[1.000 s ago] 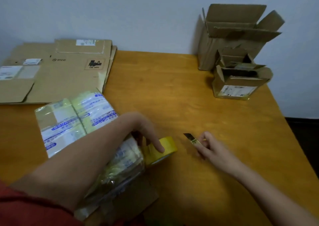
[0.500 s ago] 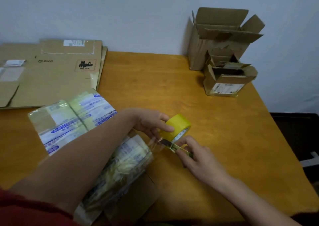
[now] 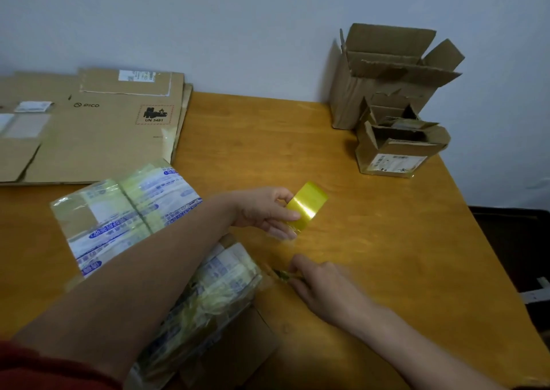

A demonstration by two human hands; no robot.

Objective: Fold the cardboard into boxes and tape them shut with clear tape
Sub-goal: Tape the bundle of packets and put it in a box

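My left hand (image 3: 268, 211) grips a yellowish roll of clear tape (image 3: 308, 204) just above the wooden table (image 3: 372, 240), thumb on its near face. Lower down, my right hand (image 3: 324, 285) holds a small knife (image 3: 282, 274) near the table top; the blade is blurred. Under my left forearm lies a flattened cardboard box (image 3: 131, 211) heavily wrapped in old printed tape; its lower half is partly hidden by the arm.
Flattened cardboard sheets (image 3: 98, 127) are stacked at the back left against the wall. Two open folded boxes stand at the back right, a tall one (image 3: 384, 74) and a small one (image 3: 395, 148) in front. The table's right edge drops off to a dark floor.
My left hand has lifted the tape roll up and to the right. My right hand, which had brought the knife to the roll, has pulled back down toward me with it.
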